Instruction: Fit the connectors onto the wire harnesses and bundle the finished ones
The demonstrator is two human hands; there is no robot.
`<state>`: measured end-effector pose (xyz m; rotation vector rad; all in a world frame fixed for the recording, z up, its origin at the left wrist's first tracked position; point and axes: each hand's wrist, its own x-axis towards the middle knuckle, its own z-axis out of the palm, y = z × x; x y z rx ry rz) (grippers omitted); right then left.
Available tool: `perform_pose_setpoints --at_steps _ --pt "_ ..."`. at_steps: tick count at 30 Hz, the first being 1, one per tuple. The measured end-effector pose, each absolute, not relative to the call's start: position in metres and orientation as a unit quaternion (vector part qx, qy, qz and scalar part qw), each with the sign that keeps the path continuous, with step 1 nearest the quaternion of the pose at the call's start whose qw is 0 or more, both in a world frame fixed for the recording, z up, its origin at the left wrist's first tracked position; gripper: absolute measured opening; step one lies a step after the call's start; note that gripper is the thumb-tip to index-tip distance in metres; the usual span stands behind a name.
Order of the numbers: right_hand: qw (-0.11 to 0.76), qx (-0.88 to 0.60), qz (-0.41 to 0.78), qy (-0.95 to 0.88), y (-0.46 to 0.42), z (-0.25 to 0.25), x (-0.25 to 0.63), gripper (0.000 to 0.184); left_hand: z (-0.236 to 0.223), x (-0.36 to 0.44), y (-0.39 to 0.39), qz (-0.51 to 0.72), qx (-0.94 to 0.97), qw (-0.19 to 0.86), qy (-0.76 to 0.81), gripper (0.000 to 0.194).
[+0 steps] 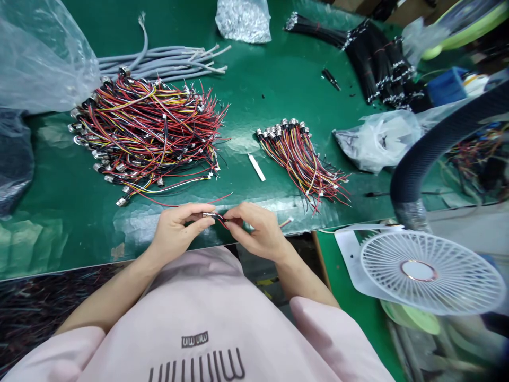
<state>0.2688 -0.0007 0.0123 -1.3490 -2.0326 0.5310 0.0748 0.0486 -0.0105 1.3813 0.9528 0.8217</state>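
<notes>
Between my hands, just above the table's front edge, is a wired connector (209, 214) with a metal end and thin red and black wires. My left hand (178, 228) pinches the metal end between thumb and fingers. The fingers of my right hand (256, 228) are closed on the wires close to the connector; a pale wire end with a small white plug (287, 221) sticks out past that hand. Ahead to the left lies a large heap of wired connectors (155, 127). A smaller bundle of wired connectors (304, 159) lies ahead to the right.
A white stick-like piece (256, 167) lies between the heaps. Behind are grey cables (170, 61), a clear bag (243, 21) and black cable bundles (369, 58). At right, a black hose (433, 138) arches over the table near a white fan (429, 270). Plastic bags (40, 53) cover the left side.
</notes>
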Motion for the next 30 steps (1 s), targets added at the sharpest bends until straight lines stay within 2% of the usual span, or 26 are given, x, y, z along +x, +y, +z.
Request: perform_pose_setpoints --at_steps 6,10,15,24,27,30 --pt "0.324 -0.513 0.182 -0.774 0.001 0.010 0.266 0.003 -0.011 0.075 0.048 0.360 0.594 0.594 0.406 0.020" --pt "0.325 -0.533 0.121 -0.771 0.002 0.010 0.262 0.010 -0.010 0.076 0.048 0.354 0.592 0.600 0.406 0.022" --pt "0.343 -0.533 0.105 -0.766 0.003 0.013 0.263 0.012 -0.012 0.077 0.047 0.371 0.591 0.584 0.414 0.025" --pt "0.301 -0.479 0.078 -0.821 0.007 0.009 0.261 0.014 -0.015 0.076 0.047 0.340 0.675 0.524 0.392 0.015" --pt "0.298 -0.455 0.104 -0.833 0.010 0.011 0.262 0.015 -0.015 0.076 0.047 0.332 0.669 0.544 0.382 0.014" --pt "0.324 -0.457 0.197 -0.805 0.012 0.017 0.270 0.011 -0.014 0.076 0.047 0.338 0.639 0.579 0.377 0.018"
